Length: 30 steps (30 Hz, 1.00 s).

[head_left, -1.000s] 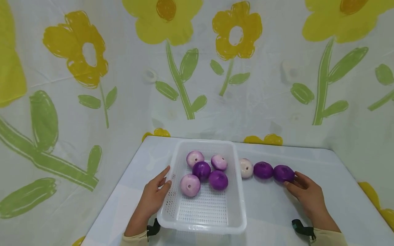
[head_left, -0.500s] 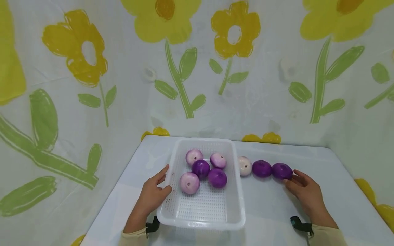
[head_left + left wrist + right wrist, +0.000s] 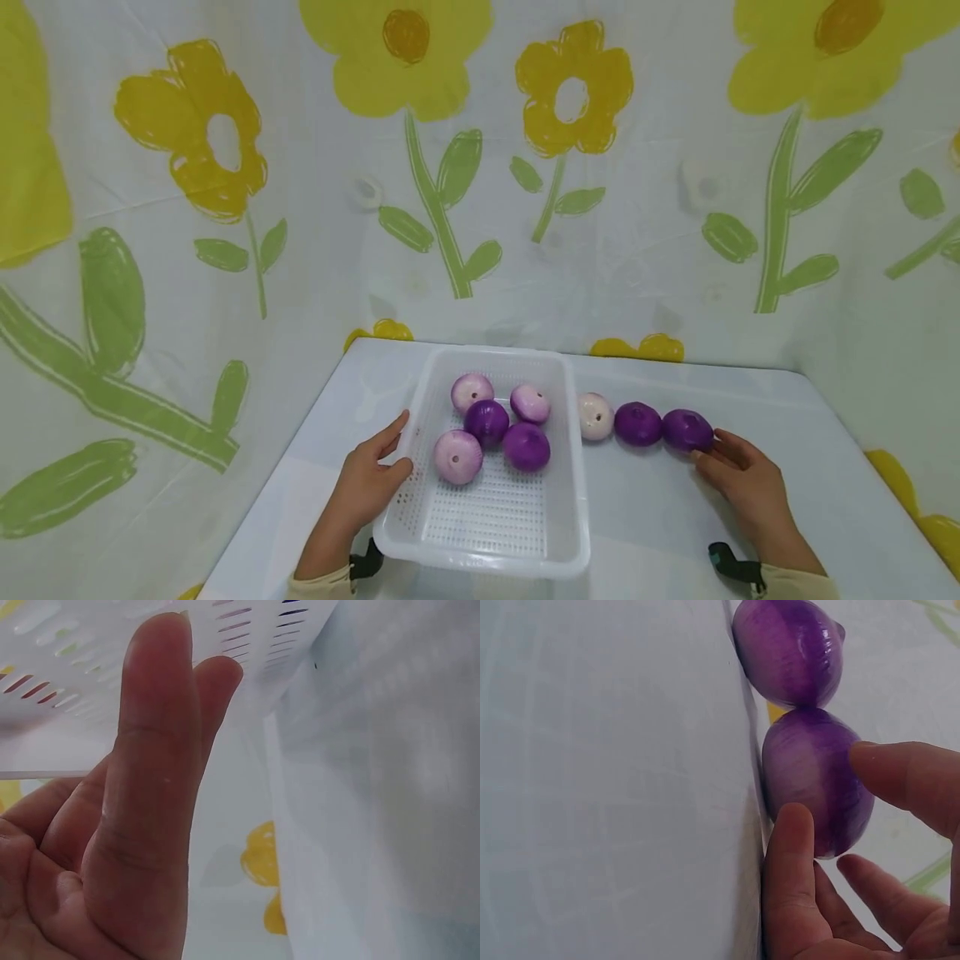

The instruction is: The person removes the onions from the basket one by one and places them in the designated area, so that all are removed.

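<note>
At the table's middle left stands a white perforated plastic basket (image 3: 487,546), with several purple and pale-pink onions (image 3: 527,447) inside. My left hand (image 3: 367,479) is at the basket's left side, fingertips at its wall and thumb extended. In the left wrist view the straight thumb (image 3: 154,750) appears in front of the slotted wall. To the right of the basket lie a whitish onion (image 3: 597,417), a dark purple onion (image 3: 638,424) and another purple onion (image 3: 687,430) in a row. My right hand (image 3: 750,483) touches this last onion's right end with loosely spread thumb and fingers.
The white table (image 3: 652,517) carries everything. Behind and around it hangs a white cloth (image 3: 645,267) printed with yellow flowers and green stems. A dark wrist strap piece (image 3: 731,565) shows beside the right sleeve, and a similar dark piece (image 3: 366,560) beside the left.
The basket's near end has shifted very slightly left, with my left hand still at its side. My right hand and the row of onions have hardly moved.
</note>
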Tool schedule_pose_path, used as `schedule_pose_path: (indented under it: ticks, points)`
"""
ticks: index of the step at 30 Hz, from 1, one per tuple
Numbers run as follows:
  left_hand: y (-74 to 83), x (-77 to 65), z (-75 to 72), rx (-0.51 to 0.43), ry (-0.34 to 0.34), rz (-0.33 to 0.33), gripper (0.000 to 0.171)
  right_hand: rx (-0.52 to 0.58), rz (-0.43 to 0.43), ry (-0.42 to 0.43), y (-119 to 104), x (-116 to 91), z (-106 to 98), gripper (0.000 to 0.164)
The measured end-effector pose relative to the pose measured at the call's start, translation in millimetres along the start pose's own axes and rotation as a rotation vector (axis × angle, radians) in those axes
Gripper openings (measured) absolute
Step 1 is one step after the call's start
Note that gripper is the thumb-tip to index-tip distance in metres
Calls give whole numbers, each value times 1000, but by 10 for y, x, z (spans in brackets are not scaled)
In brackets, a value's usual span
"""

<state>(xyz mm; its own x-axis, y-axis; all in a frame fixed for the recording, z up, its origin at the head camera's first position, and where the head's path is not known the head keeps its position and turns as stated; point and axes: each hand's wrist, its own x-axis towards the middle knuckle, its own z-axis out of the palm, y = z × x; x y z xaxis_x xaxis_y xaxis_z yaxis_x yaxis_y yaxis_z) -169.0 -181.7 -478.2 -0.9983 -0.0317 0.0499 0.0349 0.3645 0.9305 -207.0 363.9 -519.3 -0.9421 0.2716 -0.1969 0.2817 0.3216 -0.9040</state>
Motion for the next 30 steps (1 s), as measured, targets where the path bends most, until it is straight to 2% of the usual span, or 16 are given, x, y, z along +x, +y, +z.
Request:
schedule_pose_path:
  ticks: [9,14,21,26,30]
  points:
    - [-38,-49,-3,-13,6,-19,69,-3,30,8,30,-28,24,99]
    - [-43,-74,12,2,20,-13,68,7,14,-5,49,-39,-9,100]
    - [-40,-30,31,4,4,6,68,17,-5,-8,75,-47,-66,101]
    - [-17,20,26,10,9,27,68,-10,-36,-20,9,-34,-84,103]
    - [-17,9,15,9,13,18,68,-12,-28,-32,-24,-24,-79,106]
